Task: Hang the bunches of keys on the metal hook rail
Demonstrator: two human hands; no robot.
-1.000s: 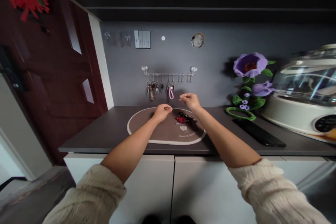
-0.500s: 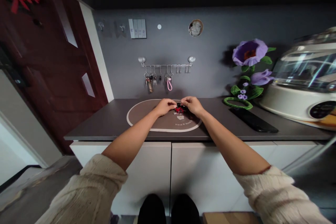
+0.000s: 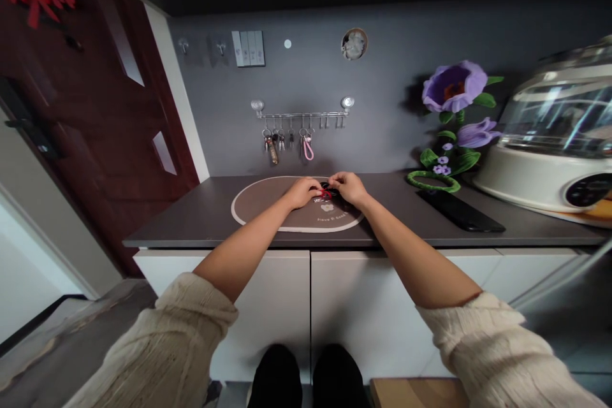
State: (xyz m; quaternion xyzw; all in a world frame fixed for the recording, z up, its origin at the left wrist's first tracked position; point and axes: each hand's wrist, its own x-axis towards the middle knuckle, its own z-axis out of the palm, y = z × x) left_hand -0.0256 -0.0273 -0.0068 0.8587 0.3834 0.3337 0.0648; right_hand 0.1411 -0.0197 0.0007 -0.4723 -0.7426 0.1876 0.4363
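Observation:
On the oval brown mat [image 3: 262, 204] lies a small tangled red thing [image 3: 326, 194], cord-like, with thin silvery pieces at its near edge. My left hand [image 3: 303, 192] is at its left side, thumb and fingers closed at the red part. A black cord-like thing [image 3: 329, 185] sits against it, partly under my right hand [image 3: 350, 189], whose fingers are bent in a pinch at its upper edge. Both hands are low over the mat, a small gap between them. Its exact kind is too small and covered to make out.
Above the mat, a hook rail [image 3: 301, 115] on the wall holds several key bunches [image 3: 272, 146]. To the right lie a black phone [image 3: 461, 211] and a purple flower ornament [image 3: 452, 89], beside a white appliance [image 3: 535, 172] with a clear lid. A dark red door [image 3: 95, 108] stands left.
The red thing has shifted slightly and shows a different shape between my fingers. My hands have stayed at nearly the same spot; the view has tilted a little.

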